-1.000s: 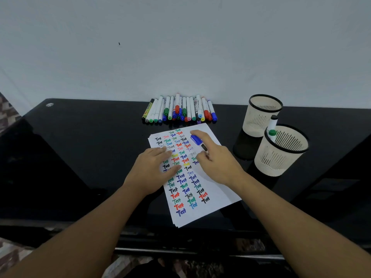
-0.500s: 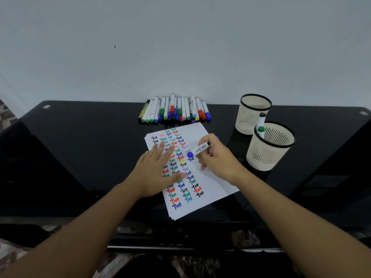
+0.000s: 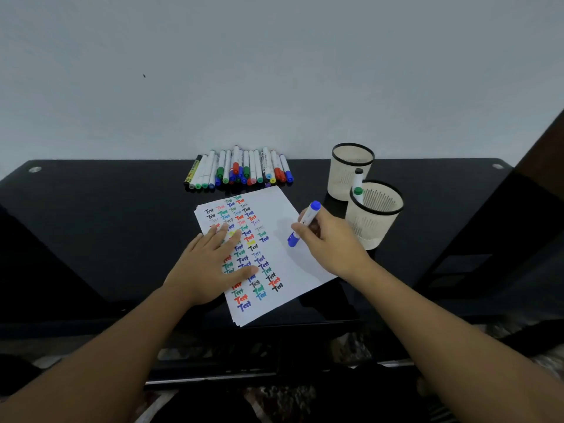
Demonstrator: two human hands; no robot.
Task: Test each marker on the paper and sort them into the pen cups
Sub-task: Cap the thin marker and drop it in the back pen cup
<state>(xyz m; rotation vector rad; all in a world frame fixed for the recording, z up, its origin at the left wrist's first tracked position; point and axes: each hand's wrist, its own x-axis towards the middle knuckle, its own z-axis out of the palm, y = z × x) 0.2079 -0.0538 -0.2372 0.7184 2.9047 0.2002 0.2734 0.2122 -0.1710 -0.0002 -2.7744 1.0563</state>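
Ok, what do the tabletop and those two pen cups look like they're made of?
The tabletop looks like black glass or a high-gloss lacquer: it mirrors the cups and has round metal fixings at its corners. The near pen cup and the far pen cup look like cream plastic with matte slotted walls and black rims; painted metal cannot be ruled out.

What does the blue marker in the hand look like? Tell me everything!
The blue marker has a white barrel with small dark print and blue at both ends: a rounded blue end pointing up and away, and a blue end pointing down over the paper. It looks like smooth plastic. It is tilted, and the right hand grips it around the middle, fingers curled round the barrel. Whether the lower end touches the paper, or whether its cap is on, cannot be told.
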